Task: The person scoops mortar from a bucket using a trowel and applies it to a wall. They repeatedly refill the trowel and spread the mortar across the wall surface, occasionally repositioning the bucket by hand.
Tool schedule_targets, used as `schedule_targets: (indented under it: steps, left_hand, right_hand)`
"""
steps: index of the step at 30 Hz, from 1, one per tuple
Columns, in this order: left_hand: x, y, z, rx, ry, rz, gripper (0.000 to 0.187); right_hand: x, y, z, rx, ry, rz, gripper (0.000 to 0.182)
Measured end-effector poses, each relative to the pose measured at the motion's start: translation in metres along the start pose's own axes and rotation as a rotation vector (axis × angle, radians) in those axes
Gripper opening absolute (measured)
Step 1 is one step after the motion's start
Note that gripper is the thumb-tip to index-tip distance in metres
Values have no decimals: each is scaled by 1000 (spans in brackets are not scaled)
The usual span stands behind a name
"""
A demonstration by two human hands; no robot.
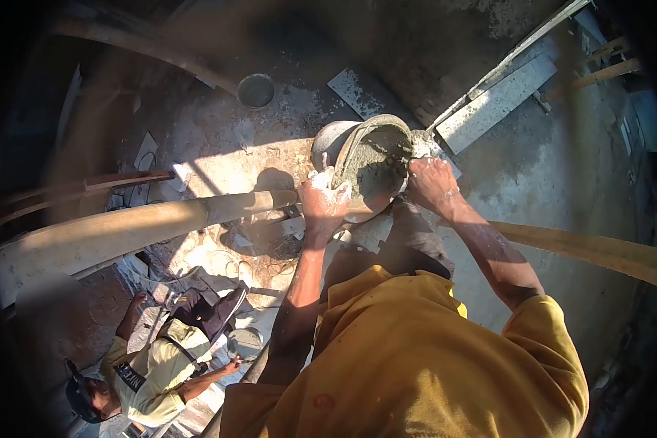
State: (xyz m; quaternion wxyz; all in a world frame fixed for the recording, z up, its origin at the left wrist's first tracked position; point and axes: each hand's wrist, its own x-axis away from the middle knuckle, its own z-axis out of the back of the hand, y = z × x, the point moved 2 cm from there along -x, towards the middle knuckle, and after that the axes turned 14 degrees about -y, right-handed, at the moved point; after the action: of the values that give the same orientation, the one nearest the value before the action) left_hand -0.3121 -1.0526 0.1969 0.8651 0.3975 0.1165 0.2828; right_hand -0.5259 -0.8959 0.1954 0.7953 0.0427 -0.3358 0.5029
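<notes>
In front of my body is a bucket (328,140), tipped so that its open mouth faces me. Wet grey mortar (372,164) coats its inside. My left hand (324,198), smeared with mortar, is closed on the left side of the rim. On the opposite side, my right hand (433,182) grips the rim with its fingers curled over. The underside of the bucket and what it rests on are hidden.
A thick pole (139,225) crosses at left, and a wooden beam (584,248) extends right. Far below left, a co-worker (157,372) wears a cap. A round container (255,91) stands on the floor. A pale, splattered board (496,102) lies upper right.
</notes>
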Motion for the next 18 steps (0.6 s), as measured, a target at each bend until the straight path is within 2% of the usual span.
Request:
schedule_targets:
  steps: [1, 4, 6, 7, 10, 11, 13, 14, 15, 16, 18]
  left_hand:
    - [1, 1, 4, 21, 35, -14, 28]
    - [12, -1, -3, 46, 133, -38, 25]
    - [26, -23, -13, -2, 133, -53, 22]
    - [33, -31, -16, 135, 130, 87, 19]
    - [46, -38, -4, 332, 112, 281, 17]
    - [52, -57, -15, 402, 181, 305, 15]
    - [72, -87, -49, 758, 309, 303, 15]
    - [67, -92, -51, 668, 258, 296, 16]
    - [62, -98, -53, 577, 212, 286, 17]
    - [59, -105, -63, 649, 235, 291, 17]
    - [67, -118, -92, 903, 419, 369, 17]
  right_hand:
    - [-17, 11, -23, -77, -125, 22, 36]
    - [-43, 7, -96, -761, -70, 420, 27]
    - [-19, -31, -83, -885, -103, 346, 28]
    - [-8, -47, -70, -941, -116, 311, 29]
    - [2, -64, -47, -749, -325, 169, 41]
    - [-3, -61, -67, -705, -200, 121, 41]
    - [-11, -55, -70, -560, -132, 116, 39]
    - [-15, -50, -68, -486, -88, 106, 38]
    - [-23, -46, -64, -692, -135, 112, 37]
    - [-30, -34, -61, -616, -26, 148, 37]
    - [-34, -12, -60, -467, 155, 212, 36]
